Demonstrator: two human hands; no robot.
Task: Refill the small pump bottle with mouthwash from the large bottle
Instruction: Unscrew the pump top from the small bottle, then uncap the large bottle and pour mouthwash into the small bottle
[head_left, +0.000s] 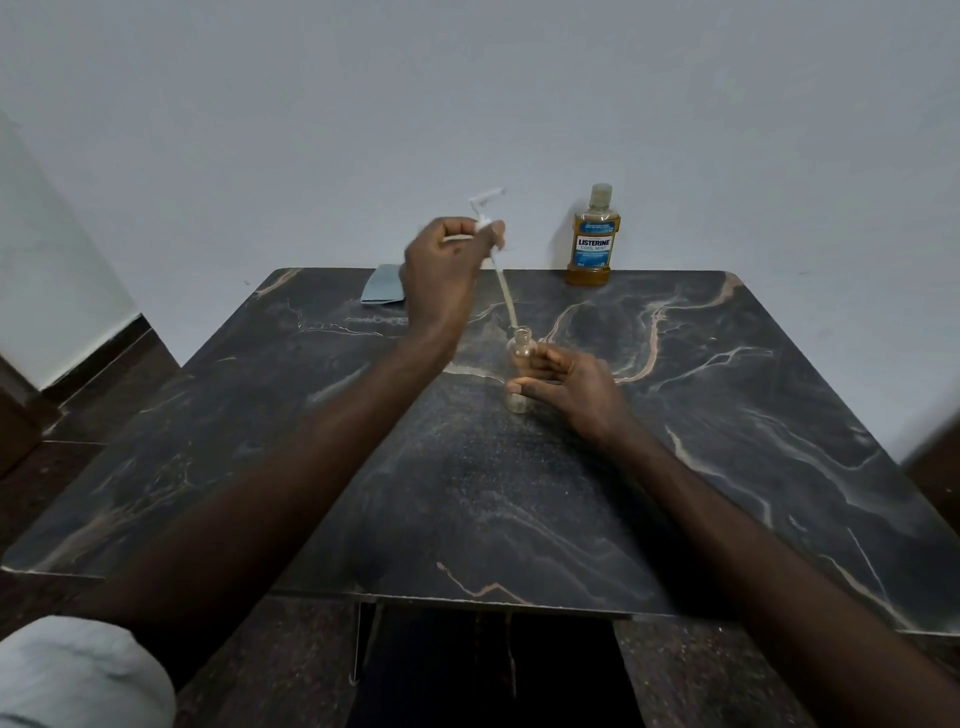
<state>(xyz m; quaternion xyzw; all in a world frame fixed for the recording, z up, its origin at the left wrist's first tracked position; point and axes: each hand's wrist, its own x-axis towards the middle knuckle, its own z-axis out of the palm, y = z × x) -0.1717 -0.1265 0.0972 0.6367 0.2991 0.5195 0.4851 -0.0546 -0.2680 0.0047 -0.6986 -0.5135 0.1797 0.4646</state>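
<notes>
A small clear bottle (519, 358) stands upright near the middle of the dark marble table (727, 415), and my right hand (566, 384) holds it from the right side. My left hand (447, 270) is raised above and to the left of it, gripping the white pump head (485, 208). The pump's long dip tube (506, 293) slants down with its tip at the bottle's open mouth. The large mouthwash bottle (592, 236), amber liquid with a blue label and its cap on, stands upright at the table's far edge against the wall.
A folded grey cloth (382, 286) lies at the far left edge of the table, partly behind my left hand. A pale wall rises right behind the table. Dark floor shows on both sides.
</notes>
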